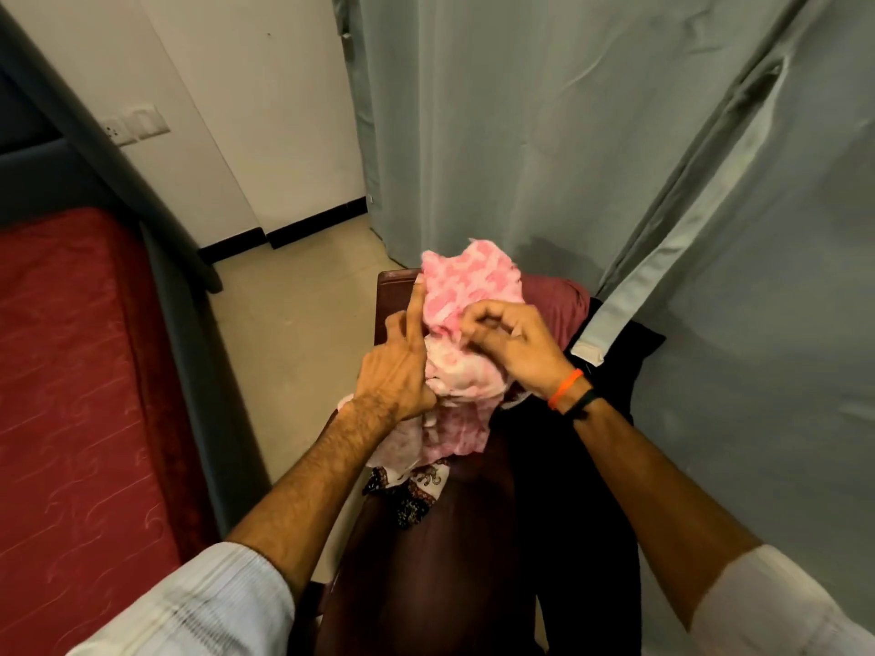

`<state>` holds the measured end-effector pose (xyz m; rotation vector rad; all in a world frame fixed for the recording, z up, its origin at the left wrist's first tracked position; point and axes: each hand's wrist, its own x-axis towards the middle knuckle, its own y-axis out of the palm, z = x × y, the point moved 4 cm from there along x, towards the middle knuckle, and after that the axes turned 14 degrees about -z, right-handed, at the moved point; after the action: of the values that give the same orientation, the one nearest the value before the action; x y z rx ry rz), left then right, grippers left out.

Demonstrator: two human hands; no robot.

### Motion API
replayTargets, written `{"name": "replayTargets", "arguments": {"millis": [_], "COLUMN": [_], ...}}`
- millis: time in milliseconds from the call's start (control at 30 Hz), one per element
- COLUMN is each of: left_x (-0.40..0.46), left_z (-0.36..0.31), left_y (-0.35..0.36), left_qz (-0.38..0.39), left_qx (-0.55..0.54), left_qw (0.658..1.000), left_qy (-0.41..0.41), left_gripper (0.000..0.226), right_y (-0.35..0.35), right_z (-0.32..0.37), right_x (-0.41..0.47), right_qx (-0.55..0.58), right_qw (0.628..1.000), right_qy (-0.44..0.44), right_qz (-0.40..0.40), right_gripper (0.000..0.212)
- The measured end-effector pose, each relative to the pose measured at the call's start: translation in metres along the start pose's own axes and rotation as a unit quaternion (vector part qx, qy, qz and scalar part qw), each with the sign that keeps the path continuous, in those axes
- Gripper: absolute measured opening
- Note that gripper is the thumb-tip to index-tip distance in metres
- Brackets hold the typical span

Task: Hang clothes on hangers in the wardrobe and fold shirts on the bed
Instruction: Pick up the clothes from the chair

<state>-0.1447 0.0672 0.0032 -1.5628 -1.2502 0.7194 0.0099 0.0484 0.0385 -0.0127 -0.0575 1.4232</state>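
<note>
Head view: both hands (397, 371) (516, 343) grip pink garment (466, 295); bed (71, 371) left.

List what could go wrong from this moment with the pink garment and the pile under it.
1. The pink patterned garment is bunched; the right hand pinches only a small fold while the left hand has fingers extended, so it may slip and drop.
2. It lies over the elephant-print cloth and dark clothes; lifting could drag those off onto the floor.
3. The curtain hangs close behind, so a raised garment might catch it.
</note>
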Motion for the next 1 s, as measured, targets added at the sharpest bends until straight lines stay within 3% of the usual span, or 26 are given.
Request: {"name": "replayTargets", "arguments": {"millis": [67, 133, 200, 300, 400, 467, 533, 700, 767, 867, 933, 1000], "left_x": [-0.004, -0.007, -0.013, -0.026, -0.031, -0.031, -0.033, -0.034, -0.03, -0.025, -0.02, -0.015], "left_z": [-0.005, -0.01, -0.012, -0.008, -0.004, 0.002, 0.005, 0.009, 0.01, 0.012, 0.014, 0.017], "left_y": [-0.01, -0.02, -0.028, -0.035, -0.04, -0.035, -0.031, -0.019, -0.012, -0.002, 0.004, 0.009], "left_qz": [-0.009, -0.034, -0.061, -0.141, -0.192, -0.133, -0.059, 0.015, 0.03, 0.04, 0.043, 0.042], "left_qx": [-0.025, -0.039, -0.056, -0.009, -0.006, -0.059, -0.084, 0.046, 0.067, 0.075, 0.076, 0.075], "left_qw": [1.0, 0.998, 0.996, 0.988, 0.975, 0.982, 0.992, 0.999, 0.997, 0.996, 0.996, 0.996], "left_qy": [0.013, 0.029, 0.037, 0.064, 0.112, 0.117, 0.072, 0.022, 0.017, 0.015, 0.016, 0.015], "left_gripper": [0.108, 0.072, 0.068, 0.078, 0.073, 0.065, 0.047, 0.05, 0.056, 0.056, 0.055, 0.057], "right_y": [0.012, 0.013, 0.007, -0.013, -0.03, -0.03, -0.025, -0.015, -0.013, -0.01, -0.01, -0.012], "right_z": [0.021, 0.033, 0.033, 0.009, -0.03, -0.045, -0.049, -0.057, -0.056, -0.05, -0.053, -0.056], "right_x": [-0.025, -0.04, -0.039, -0.023, -0.012, -0.009, -0.008, 0.009, 0.018, 0.035, 0.051, 0.064], "right_qx": [0.065, 0.083, 0.071, -0.029, -0.179, -0.242, -0.272, -0.359, -0.439, -0.574, -0.643, -0.673], "right_qw": [0.99, 0.976, 0.985, 0.999, 0.967, 0.951, 0.945, 0.922, 0.889, 0.801, 0.745, 0.716], "right_qy": [0.031, 0.057, 0.051, 0.035, 0.097, 0.112, 0.116, 0.06, -0.002, -0.124, -0.157, -0.178], "right_qz": [0.118, 0.193, 0.151, -0.029, -0.153, -0.157, -0.142, -0.134, -0.129, -0.117, -0.08, -0.053], "right_gripper": [0.014, 0.01, 0.01, 0.016, 0.025, 0.022, 0.018, 0.016, 0.025, 0.038, 0.049, 0.052]}}
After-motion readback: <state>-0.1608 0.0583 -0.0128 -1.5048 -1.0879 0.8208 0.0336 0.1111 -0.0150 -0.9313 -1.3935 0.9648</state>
